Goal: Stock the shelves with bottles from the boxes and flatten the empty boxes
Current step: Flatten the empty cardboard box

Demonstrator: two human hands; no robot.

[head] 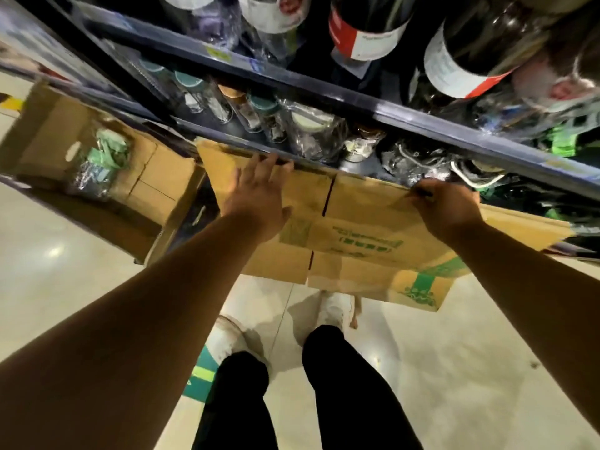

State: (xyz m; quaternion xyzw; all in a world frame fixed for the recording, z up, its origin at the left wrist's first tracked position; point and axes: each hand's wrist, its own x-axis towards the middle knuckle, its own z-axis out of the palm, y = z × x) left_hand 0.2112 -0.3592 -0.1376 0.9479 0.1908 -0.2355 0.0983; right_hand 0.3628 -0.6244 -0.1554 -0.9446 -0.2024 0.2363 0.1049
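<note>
The flattened box (367,222) is in front of you, tilted, its top edge tucked up against the lower shelf rail (211,134). Its right end runs on along that rail, and its green-printed lower corner hangs over the floor (454,368). You cannot tell whether the bottom edge touches the ground. Your left hand (259,193) lies flat on the cardboard near the top edge, fingers straight and spread, fingertips at the rail. Your right hand (448,209) is well apart from it, fingers curled over the top edge and clamped on the board. A slit between two flaps runs down the cardboard between your hands.

Just left of the flattened box sits an open box (156,177) with plastic-wrapped bottles (97,157) inside — its near corner is close to your left forearm. Behind the rail stand capped shelf bottles (256,115); above them larger labelled bottles (367,30) lean out. Bare floor lies to the right of your shoes (331,310) — the widest open room.
</note>
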